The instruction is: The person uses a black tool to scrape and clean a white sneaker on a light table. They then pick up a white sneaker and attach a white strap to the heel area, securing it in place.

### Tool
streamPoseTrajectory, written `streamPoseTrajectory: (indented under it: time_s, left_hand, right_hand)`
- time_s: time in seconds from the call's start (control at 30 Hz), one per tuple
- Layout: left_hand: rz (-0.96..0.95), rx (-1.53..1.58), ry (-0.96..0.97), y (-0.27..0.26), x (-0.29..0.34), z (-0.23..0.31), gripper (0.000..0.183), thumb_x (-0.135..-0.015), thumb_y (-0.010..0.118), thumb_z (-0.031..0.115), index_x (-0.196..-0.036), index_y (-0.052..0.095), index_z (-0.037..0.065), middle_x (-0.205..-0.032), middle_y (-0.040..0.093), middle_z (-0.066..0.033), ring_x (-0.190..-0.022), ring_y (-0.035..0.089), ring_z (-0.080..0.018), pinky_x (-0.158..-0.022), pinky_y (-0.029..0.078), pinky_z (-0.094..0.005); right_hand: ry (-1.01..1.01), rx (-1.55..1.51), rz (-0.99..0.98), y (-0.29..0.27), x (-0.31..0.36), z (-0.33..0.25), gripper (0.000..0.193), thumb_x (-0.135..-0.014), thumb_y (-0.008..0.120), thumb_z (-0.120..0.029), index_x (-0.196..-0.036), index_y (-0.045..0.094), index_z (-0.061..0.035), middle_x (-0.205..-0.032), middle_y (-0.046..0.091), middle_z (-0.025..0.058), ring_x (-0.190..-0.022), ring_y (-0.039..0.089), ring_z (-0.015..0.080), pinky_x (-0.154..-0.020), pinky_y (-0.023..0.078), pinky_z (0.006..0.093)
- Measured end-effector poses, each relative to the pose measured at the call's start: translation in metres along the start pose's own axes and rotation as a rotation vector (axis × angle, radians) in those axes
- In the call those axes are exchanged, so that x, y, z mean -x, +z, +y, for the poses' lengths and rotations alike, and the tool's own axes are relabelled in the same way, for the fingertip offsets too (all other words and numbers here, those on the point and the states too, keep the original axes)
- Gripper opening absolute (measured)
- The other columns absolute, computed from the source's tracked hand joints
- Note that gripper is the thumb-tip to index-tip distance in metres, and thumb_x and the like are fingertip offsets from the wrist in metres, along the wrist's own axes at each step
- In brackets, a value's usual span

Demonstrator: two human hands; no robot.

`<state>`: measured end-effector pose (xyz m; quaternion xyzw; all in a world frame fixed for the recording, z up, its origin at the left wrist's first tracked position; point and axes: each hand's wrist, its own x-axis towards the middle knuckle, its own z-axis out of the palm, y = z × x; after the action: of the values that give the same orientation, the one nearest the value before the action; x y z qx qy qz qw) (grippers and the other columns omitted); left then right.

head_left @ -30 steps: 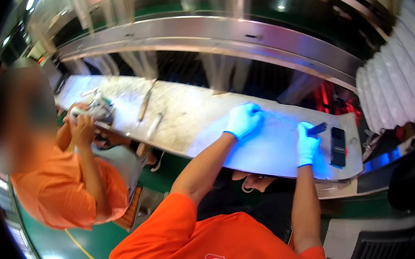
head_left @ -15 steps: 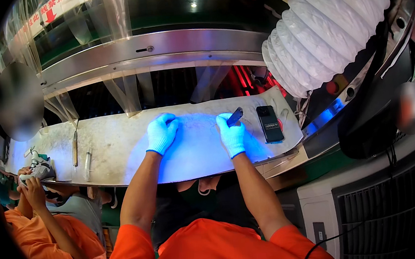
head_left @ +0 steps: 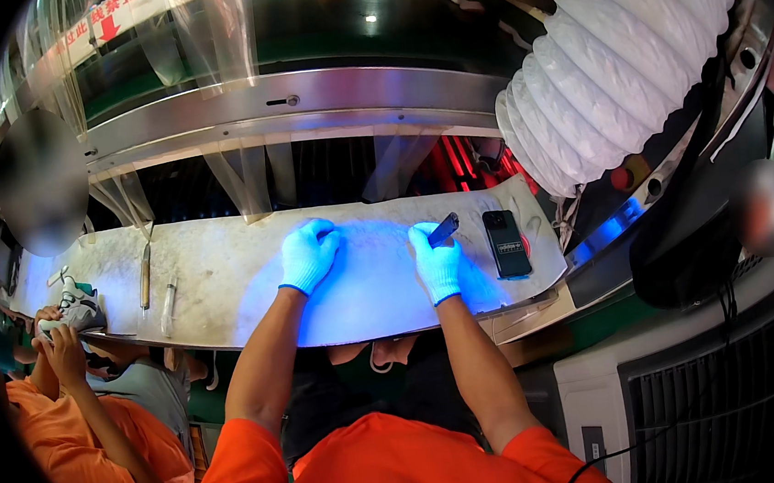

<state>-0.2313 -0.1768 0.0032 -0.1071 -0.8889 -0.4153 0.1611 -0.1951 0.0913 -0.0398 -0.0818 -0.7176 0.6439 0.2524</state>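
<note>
My left hand (head_left: 309, 256), in a white knit glove lit blue, lies on the pale worktop (head_left: 205, 267). Its fingers are loosely curled, with a gap between thumb and forefinger, and nothing shows in it. My right hand (head_left: 436, 262), gloved alike, is wrapped round a small dark flashlight (head_left: 444, 229), whose end sticks up past the thumb. Blue light spreads over the worktop between and around both hands. Just right of my right hand a black phone (head_left: 505, 244) lies flat.
A wooden-handled tool (head_left: 145, 275) and a clear syringe-like tube (head_left: 169, 306) lie at the left. Beyond them sits a co-worker in orange (head_left: 92, 451), holding a shoe (head_left: 78, 307). A metal rail (head_left: 301, 102) with clear strips runs behind; a white ribbed duct (head_left: 616, 74) hangs at right.
The whole scene sits slightly lower in the picture, as the view has tilted a little. Both hands keep nearly the same place and hold on the worktop.
</note>
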Motion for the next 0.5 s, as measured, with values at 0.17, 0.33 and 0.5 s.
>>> streamPoseTrajectory:
  time_s: [0.17,0.33,0.5]
  left_hand:
    - [0.008,-0.009,0.013,-0.003,0.001,0.000,0.025,-0.096,0.079,0.025,-0.109,0.083,0.004,-0.112,0.080,-0.0198,-0.101,0.077,-0.0415,-0.093,0.062,-0.0470]
    - [0.011,-0.014,0.009,-0.001,0.001,0.003,0.025,-0.095,0.079,0.025,-0.108,0.083,0.004,-0.111,0.080,-0.0197,-0.101,0.077,-0.0412,-0.093,0.062,-0.0469]
    - [0.007,0.022,-0.006,0.001,-0.001,-0.001,0.025,-0.095,0.080,0.025,-0.108,0.083,0.005,-0.110,0.080,-0.0194,-0.099,0.077,-0.0402,-0.092,0.062,-0.0466]
  right_hand:
    - [0.033,-0.026,-0.016,0.000,0.001,-0.005,0.018,-0.101,0.083,-0.019,-0.107,0.081,-0.0021,-0.091,0.079,0.0027,-0.083,0.074,0.0148,-0.077,0.058,0.0344]
    - [0.020,0.017,-0.004,-0.002,-0.001,-0.002,0.019,-0.101,0.083,-0.019,-0.107,0.081,-0.0018,-0.092,0.080,0.0043,-0.085,0.075,0.0171,-0.081,0.059,0.0363]
    - [-0.027,0.038,0.007,-0.001,-0.001,0.005,0.021,-0.101,0.082,-0.022,-0.107,0.082,-0.0018,-0.093,0.081,0.0059,-0.087,0.077,0.0189,-0.082,0.059,0.0371]
